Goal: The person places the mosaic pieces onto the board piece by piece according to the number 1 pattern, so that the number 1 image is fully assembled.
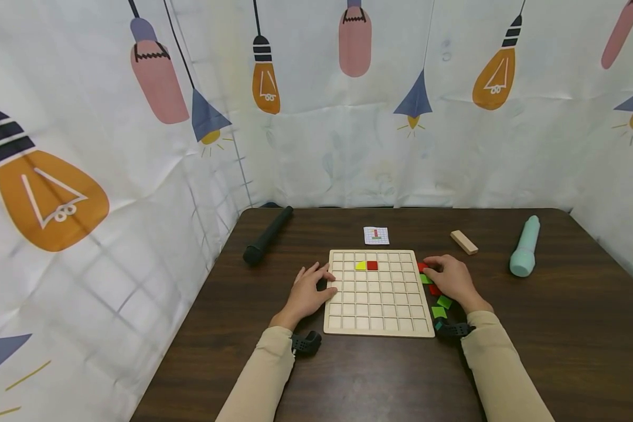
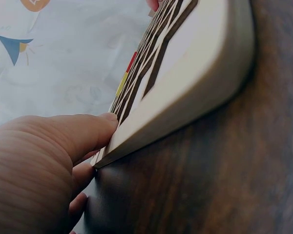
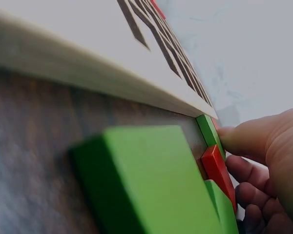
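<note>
A pale wooden grid board (image 1: 380,319) lies flat on the dark table. In its second row sit a yellow tile (image 1: 360,265) and a red tile (image 1: 372,265). My left hand (image 1: 322,280) rests at the board's left edge with relaxed fingers, and in the left wrist view the thumb (image 2: 100,126) touches the board's rim (image 2: 185,97). My right hand (image 1: 428,267) is at the board's right edge, its curled fingertips pinching a red tile (image 1: 421,266). Loose green tiles (image 1: 444,302) and a red tile (image 1: 435,289) lie beside and under that hand. In the right wrist view a green tile (image 3: 156,180) is closest, with a red tile (image 3: 217,168) by the fingers (image 3: 254,195).
A small printed card (image 1: 376,235) lies beyond the board. A black cylinder (image 1: 266,235) is at the back left, a wooden block (image 1: 463,242) and a mint cylinder (image 1: 524,246) at the back right. Patterned curtains close off three sides.
</note>
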Action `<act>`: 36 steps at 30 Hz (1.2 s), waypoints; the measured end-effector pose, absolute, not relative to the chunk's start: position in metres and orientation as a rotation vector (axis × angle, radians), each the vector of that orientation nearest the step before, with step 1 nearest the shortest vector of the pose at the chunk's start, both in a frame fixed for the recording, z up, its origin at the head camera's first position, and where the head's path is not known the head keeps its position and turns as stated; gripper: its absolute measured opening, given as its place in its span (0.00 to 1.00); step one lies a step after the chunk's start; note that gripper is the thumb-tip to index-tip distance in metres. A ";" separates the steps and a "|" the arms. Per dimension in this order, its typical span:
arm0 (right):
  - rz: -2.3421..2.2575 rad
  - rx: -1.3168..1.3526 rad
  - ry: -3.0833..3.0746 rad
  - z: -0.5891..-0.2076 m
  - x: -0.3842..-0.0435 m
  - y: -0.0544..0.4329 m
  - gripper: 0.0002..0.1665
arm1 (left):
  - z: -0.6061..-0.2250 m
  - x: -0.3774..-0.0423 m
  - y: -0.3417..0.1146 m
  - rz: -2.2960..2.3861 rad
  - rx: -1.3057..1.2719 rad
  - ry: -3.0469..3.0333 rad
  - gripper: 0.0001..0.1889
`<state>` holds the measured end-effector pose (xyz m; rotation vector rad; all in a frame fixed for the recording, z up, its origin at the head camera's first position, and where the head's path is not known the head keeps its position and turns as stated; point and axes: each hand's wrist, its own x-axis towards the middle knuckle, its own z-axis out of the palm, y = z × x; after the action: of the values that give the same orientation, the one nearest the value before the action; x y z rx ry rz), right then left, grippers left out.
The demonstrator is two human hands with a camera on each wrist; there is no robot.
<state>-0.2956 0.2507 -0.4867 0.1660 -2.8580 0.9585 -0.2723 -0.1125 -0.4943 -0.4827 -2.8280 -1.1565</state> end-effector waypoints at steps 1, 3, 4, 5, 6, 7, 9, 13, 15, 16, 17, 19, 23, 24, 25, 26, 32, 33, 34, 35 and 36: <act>0.955 0.169 -2.860 -0.486 -0.295 0.251 0.19 | -0.494 -0.272 -0.112 -1.155 -0.477 -2.832 0.09; 0.939 0.182 -2.867 -0.484 -0.295 0.251 0.19 | -0.494 -0.272 -0.112 -1.153 -0.469 -2.837 0.10; 0.928 0.188 -2.872 -0.483 -0.294 0.252 0.19 | -0.495 -0.272 -0.112 -1.151 -0.463 -2.840 0.10; 0.917 0.192 -2.876 -0.482 -0.294 0.252 0.19 | -0.495 -0.273 -0.112 -1.150 -0.465 -2.840 0.10; 0.907 0.197 -2.881 -0.481 -0.293 0.253 0.19 | -0.495 -0.273 -0.112 -1.150 -0.461 -2.844 0.10; 0.894 0.199 -2.885 -0.480 -0.293 0.254 0.18 | -0.495 -0.273 -0.112 -1.148 -0.464 -2.842 0.09; 0.883 0.196 -2.894 -0.478 -0.292 0.256 0.18 | -0.495 -0.273 -0.112 -1.147 -0.470 -2.839 0.09; 0.885 0.162 -2.912 -0.475 -0.291 0.258 0.18 | -0.495 -0.273 -0.112 -1.142 -0.470 -2.844 0.10; 0.885 0.128 -2.925 -0.473 -0.291 0.258 0.19 | -0.495 -0.273 -0.112 -1.142 -0.462 -2.850 0.10; 0.885 0.112 -2.930 -0.473 -0.291 0.259 0.19 | -0.495 -0.273 -0.112 -1.140 -0.458 -2.853 0.10; 0.886 0.093 -2.934 -0.472 -0.290 0.259 0.19 | -0.495 -0.273 -0.112 -1.139 -0.452 -2.857 0.10; 0.878 0.062 -2.938 -0.472 -0.290 0.261 0.19 | -0.495 -0.273 -0.111 -1.136 -0.446 -2.859 0.10; 0.876 0.035 -2.934 -0.471 -0.289 0.264 0.18 | -0.495 -0.273 -0.111 -1.133 -0.439 -2.861 0.10; 0.877 0.037 -2.932 -0.471 -0.288 0.265 0.18 | -0.495 -0.272 -0.111 -1.133 -0.437 -2.862 0.09; 0.881 0.043 -2.932 -0.471 -0.288 0.265 0.18 | -0.494 -0.272 -0.111 -1.132 -0.434 -2.864 0.09; 0.889 0.049 -2.934 -0.471 -0.289 0.265 0.18 | -0.494 -0.272 -0.111 -1.131 -0.431 -2.864 0.09; 0.906 0.097 -2.947 -0.471 -0.289 0.267 0.20 | -0.493 -0.272 -0.111 -1.145 -0.444 -2.858 0.09; 0.901 0.104 -2.947 -0.471 -0.288 0.267 0.20 | -0.493 -0.272 -0.111 -1.152 -0.453 -2.854 0.10; 0.896 0.111 -2.947 -0.470 -0.288 0.267 0.20 | -0.493 -0.271 -0.111 -1.157 -0.464 -2.849 0.10; 0.891 0.116 -2.947 -0.470 -0.287 0.267 0.19 | -0.493 -0.271 -0.111 -1.162 -0.475 -2.845 0.10; 0.885 0.119 -2.946 -0.470 -0.287 0.267 0.19 | -0.493 -0.271 -0.112 -1.167 -0.485 -2.840 0.10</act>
<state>-0.2866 0.2675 -0.4698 0.1188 -2.9457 0.8851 -0.2710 -0.1117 -0.4930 -0.4853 -2.8396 -1.1670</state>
